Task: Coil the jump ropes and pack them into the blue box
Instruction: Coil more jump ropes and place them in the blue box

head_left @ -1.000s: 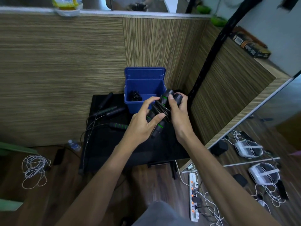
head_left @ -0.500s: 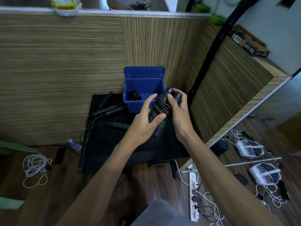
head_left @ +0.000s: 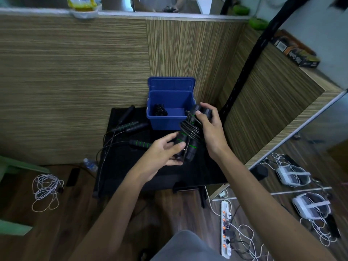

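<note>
Head view: the right hand (head_left: 211,129) grips the coiled jump rope (head_left: 190,132) by its handles, fingers curled round them, just beside the blue box (head_left: 169,102); the left hand (head_left: 165,151) pinches its lower end, likely keeping the wraps tight before packing.
</note>
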